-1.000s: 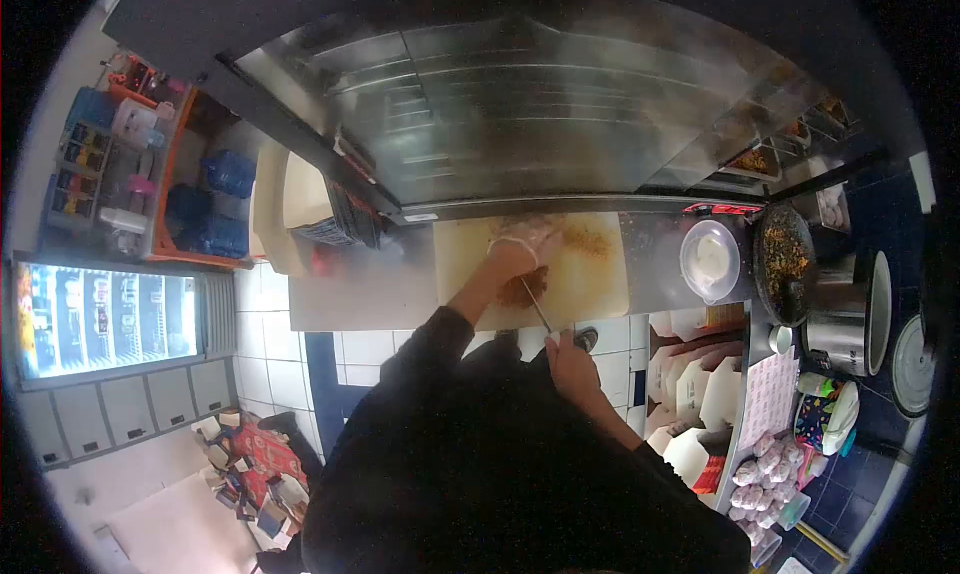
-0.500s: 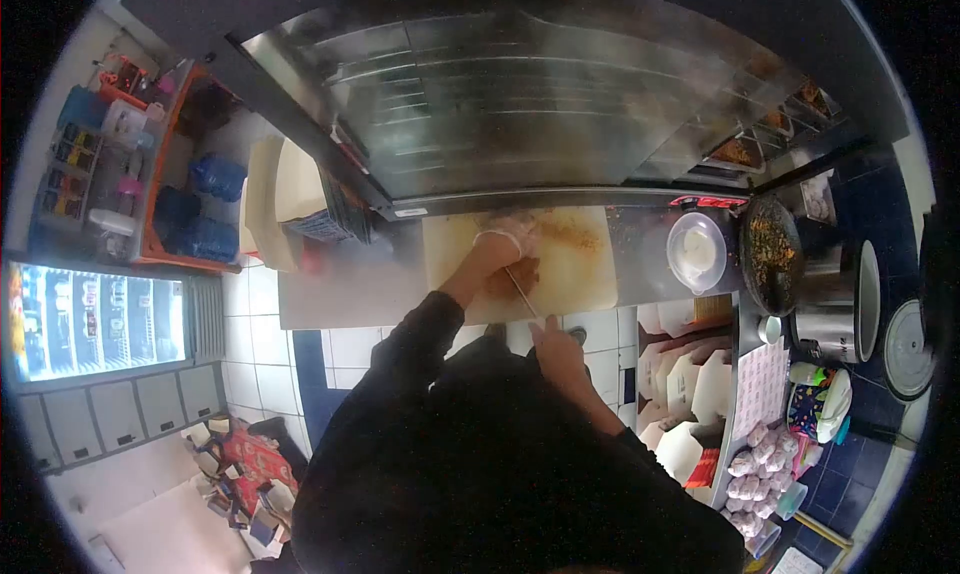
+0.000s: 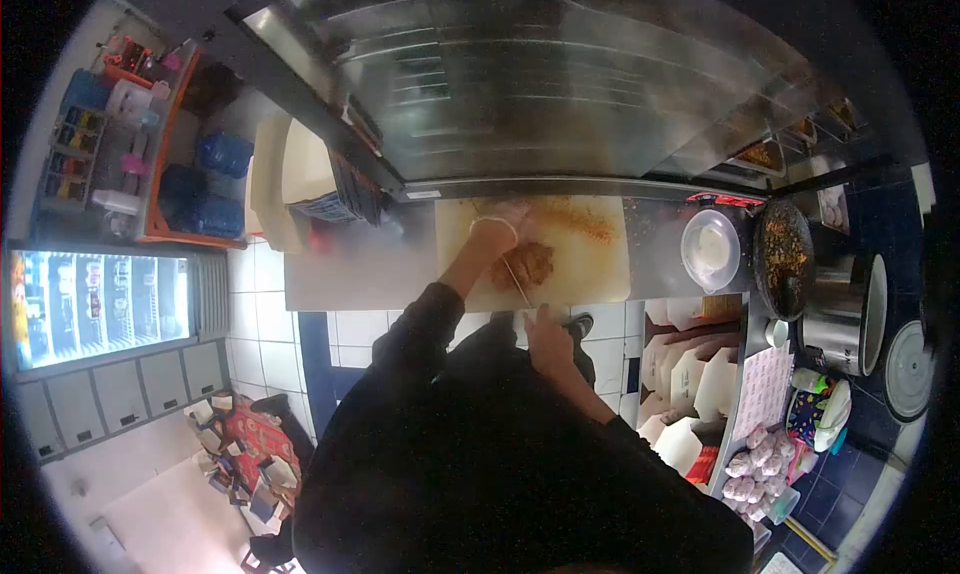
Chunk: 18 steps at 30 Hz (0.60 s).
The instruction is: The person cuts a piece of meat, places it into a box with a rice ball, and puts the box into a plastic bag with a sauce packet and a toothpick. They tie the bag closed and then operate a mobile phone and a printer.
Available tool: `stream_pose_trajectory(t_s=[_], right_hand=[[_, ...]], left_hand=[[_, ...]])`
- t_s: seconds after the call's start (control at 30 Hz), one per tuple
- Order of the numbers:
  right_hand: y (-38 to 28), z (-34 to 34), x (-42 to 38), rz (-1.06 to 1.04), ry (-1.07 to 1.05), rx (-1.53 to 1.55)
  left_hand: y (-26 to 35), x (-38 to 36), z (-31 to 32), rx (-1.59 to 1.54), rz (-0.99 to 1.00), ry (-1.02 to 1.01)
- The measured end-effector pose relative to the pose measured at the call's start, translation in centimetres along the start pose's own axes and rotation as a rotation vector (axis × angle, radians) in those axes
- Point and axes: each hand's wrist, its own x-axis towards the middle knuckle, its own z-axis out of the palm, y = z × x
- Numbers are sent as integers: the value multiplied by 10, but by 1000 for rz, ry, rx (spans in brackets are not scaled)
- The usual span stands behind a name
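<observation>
A white cutting board (image 3: 590,274) with orange-brown crumbs lies on the counter. Brown food, perhaps meat, (image 3: 532,266) rests on it in pieces. My right hand (image 3: 549,336), at the board's near edge, is closed round the handle of a thin knife (image 3: 517,283), whose blade reaches up and left to the food. Above and left of the food is my left hand (image 3: 500,226), which seems to wear a thin clear glove. Its fingers are blurred, so what they touch or hold is unclear.
A clear round bowl (image 3: 711,252) with something white stands right of the board. Farther right are a dark pan (image 3: 783,259) of food and a large metal pot (image 3: 845,314). A glass-fronted case (image 3: 500,94) rises behind the counter. Stacked pale containers (image 3: 300,174) are at the left.
The view has shifted slightly, so the board appears farther right and higher. More of the brown food now shows to the right of the knife blade. My right hand still grips the knife.
</observation>
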Motion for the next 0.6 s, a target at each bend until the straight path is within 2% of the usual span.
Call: stream_pose_trajectory(t_s=[0.03, 0.07, 0.1, 0.13, 0.17, 0.23, 0.3, 0.33, 0.37, 0.4, 0.43, 0.47, 0.5, 0.53, 0.6], right_hand=[[7, 13, 3, -6, 12, 1], [19, 23, 6, -110, 48, -47], [24, 21, 6, -209, 77, -95], [29, 20, 3, -204, 78, -94], [34, 18, 2, -221, 50, -80], [19, -14, -1, -233, 22, -60], [-11, -56, -7, 98, -301, 68], [-5, -43, -6, 100, -304, 70], [5, -17, -3, -9, -267, -23], [12, 5, 0, -116, -230, -115], [16, 19, 10, -112, -226, -115], [21, 30, 18, -183, -88, -59], [24, 35, 17, -256, 47, -4], [23, 30, 18, -258, 55, -9], [18, 8, 18, -237, -42, -1]], left_hand=[[0, 3, -8, 38, -76, -67], [-2, 2, -14, 42, -71, -52], [-6, -6, -13, 19, 102, 28], [-9, -12, -10, -3, 274, 99], [-9, -10, -7, -1, 277, 100], [-1, -11, -17, -23, 149, 96], [-12, -12, -6, 27, 181, 154], [-13, -14, -9, 75, 210, 221], [-13, -15, -11, 76, 210, 218], [-3, -22, -25, 106, 84, 47], [3, -23, -34, 135, -36, -118], [-5, -21, -25, 129, -32, -121], [-22, -19, -8, 97, 40, -41], [-35, -12, 3, 73, 116, 51], [-38, -7, 21, 46, 72, 150]])
